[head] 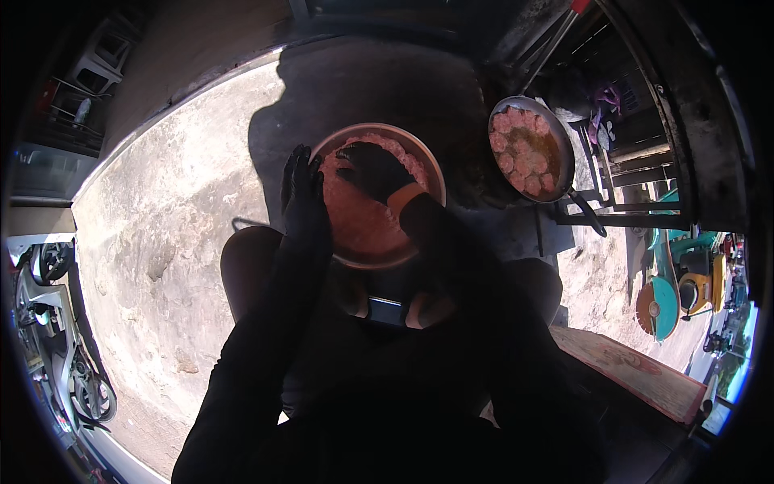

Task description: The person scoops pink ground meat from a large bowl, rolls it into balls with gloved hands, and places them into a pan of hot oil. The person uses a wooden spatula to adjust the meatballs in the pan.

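Observation:
A round metal basin stands in front of me, holding pink minced meat. My left hand, in a black glove, lies upright along the basin's left rim with its fingers together; whether it grips the rim is hard to tell. My right hand, also gloved in black, is inside the basin on the upper part of the meat, its fingers partly bent. Whether it holds any meat cannot be seen. To the right, a frying pan with a black handle holds several pink patties in oil.
A long-handled tool reaches down to the pan's far edge. Dark slatted shelving stands right of the pan. A wooden plank lies at lower right. Motorbikes and white plastic stools are at far left, beyond the sunlit concrete floor.

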### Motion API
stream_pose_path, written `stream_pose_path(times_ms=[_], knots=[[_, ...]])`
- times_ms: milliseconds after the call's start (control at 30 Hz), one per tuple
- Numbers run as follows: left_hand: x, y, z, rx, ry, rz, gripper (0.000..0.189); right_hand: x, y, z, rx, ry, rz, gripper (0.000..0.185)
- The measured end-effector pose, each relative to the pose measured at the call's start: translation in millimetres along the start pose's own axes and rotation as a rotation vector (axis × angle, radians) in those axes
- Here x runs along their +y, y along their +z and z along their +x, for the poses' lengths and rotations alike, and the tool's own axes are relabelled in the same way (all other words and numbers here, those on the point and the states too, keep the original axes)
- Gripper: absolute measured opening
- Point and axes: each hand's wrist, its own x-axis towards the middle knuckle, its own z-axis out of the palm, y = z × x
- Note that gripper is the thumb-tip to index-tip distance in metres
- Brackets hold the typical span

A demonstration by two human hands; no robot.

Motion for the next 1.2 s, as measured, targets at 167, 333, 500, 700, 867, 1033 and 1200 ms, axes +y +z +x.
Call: stream_pose_path(times_ms=[167, 333, 500, 700, 867, 1033, 1200], knots=[[3.6, 0.7, 0.2, 0.063, -0.120, -0.142, 0.044, -0.4, -10.3, 12.3, -0.356, 0.102, -0.186, 0.033], [3.6, 1.9, -1.5, 0.026, -0.120, -0.205, 0.045, 5.6, -5.7, 3.2, -0.413, -0.026, -0.138, 0.037], [0.8, 1.8, -2.5, 0.006, -0.107, -0.159, 0.050, 9.2, 12.2, -10.1, -0.183, -0.023, -0.053, 0.040], [-7.0, 0.1, 0.3, 0.015, -0.084, -0.025, 0.050, -4.1, -30.5, -36.6, -0.204, 0.112, -0.008, 0.034], [-19.8, 16.3, -16.0, -0.115, -0.530, -0.471, 0.056, -35.4, -58.0, -79.8, -0.042, 0.460, 1.563, 0.027], [-19.6, 27.7, -20.0, -0.192, -0.669, -0.591, 0.062, -55.8, -46.6, -97.1, 0.218, 0.127, 0.314, 0.035], [-12.4, 35.6, -22.8, -0.182, -0.638, -0.615, 0.064, -64.0, -38.8, -95.7, 0.407, -0.094, 0.174, 0.034]])
